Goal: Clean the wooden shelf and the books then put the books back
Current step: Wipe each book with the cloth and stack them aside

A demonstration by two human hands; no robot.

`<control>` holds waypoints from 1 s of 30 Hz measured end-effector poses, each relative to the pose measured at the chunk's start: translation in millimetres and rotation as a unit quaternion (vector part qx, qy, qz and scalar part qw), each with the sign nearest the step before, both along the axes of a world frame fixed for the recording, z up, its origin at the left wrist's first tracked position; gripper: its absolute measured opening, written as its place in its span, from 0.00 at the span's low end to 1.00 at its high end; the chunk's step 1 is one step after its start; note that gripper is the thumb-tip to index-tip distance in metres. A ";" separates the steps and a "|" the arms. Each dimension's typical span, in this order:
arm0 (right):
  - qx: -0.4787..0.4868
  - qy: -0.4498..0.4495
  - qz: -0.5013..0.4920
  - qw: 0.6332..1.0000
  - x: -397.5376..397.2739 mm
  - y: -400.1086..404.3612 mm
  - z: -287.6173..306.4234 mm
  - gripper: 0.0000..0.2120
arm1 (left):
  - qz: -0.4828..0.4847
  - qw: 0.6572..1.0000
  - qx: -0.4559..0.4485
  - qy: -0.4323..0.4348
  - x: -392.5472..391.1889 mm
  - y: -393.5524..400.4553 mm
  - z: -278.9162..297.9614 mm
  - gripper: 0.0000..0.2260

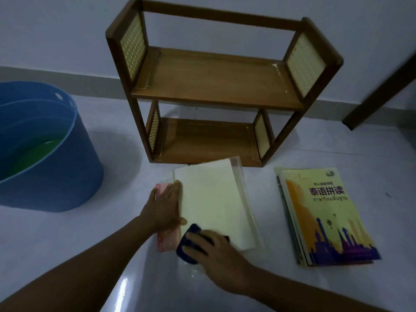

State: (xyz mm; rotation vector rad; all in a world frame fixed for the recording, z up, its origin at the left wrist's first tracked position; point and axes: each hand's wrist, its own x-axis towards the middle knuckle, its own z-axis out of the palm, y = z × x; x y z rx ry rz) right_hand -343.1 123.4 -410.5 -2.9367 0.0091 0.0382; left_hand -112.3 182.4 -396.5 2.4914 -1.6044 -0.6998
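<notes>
A two-tier wooden shelf [211, 86] with woven side panels stands empty against the wall. In front of it a pale cream book [213, 203] in a clear plastic cover lies flat on the white floor. My left hand [165, 206] presses flat on its left edge, over a pink dotted book [165, 240] underneath. My right hand [216, 255] presses a dark blue cloth [188, 246] onto the cream book's near corner. To the right lies a stack of books topped by a yellow one with a purple skyline [324, 217].
A large blue tub [56, 172] with something green inside stands on the floor at the left. A dark wooden leg or frame [382, 86] slants down at the far right. The white wall runs behind the shelf.
</notes>
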 end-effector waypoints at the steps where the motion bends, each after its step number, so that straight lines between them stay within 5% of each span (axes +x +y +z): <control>1: -0.011 -0.012 0.005 1.000 -3.4 -11.1 2.6 0.31 | 0.002 1.000 0.005 0.001 -1.5 -0.4 1.4 0.51; 7: -0.010 -0.058 -0.209 0.976 -30.4 -80.6 12.4 0.38 | -0.004 0.999 0.024 -0.035 -6.0 -3.3 5.2 0.50; 12: -0.029 -0.006 -0.012 0.999 -32.8 -24.7 -5.2 0.31 | -0.008 0.999 0.027 -0.037 -6.6 -5.6 6.0 0.50; 14: -0.050 -0.002 -0.010 0.999 -36.6 -36.6 -3.9 0.33 | -0.003 0.999 0.028 -0.033 -7.7 -4.7 7.8 0.50; 17: -0.048 -0.002 -0.183 0.982 -46.4 -75.1 6.2 0.37 | -0.002 0.999 0.031 -0.030 -6.5 -2.5 4.7 0.50; 19: -0.046 0.076 -0.289 0.953 -57.9 -101.3 10.0 0.38 | 0.000 0.999 0.029 -0.026 -5.5 -2.3 4.6 0.50; 21: -0.049 0.135 -0.345 0.928 -65.9 -114.0 12.0 0.40 | -0.001 0.999 0.029 -0.022 -4.2 -2.4 4.8 0.50; 24: -0.065 0.093 -0.375 0.920 -62.2 -108.6 22.1 0.32 | -0.005 0.999 0.025 -0.028 -5.6 -2.4 6.3 0.50; 27: 0.045 -0.007 -0.371 0.928 -46.4 -83.0 29.7 0.24 | -0.001 1.000 0.025 -0.016 -5.8 -1.5 6.6 0.49; 30: 0.263 0.054 -0.475 0.838 -30.2 -66.6 30.5 0.28 | 0.000 0.999 0.031 -0.016 -6.3 -1.0 8.9 0.49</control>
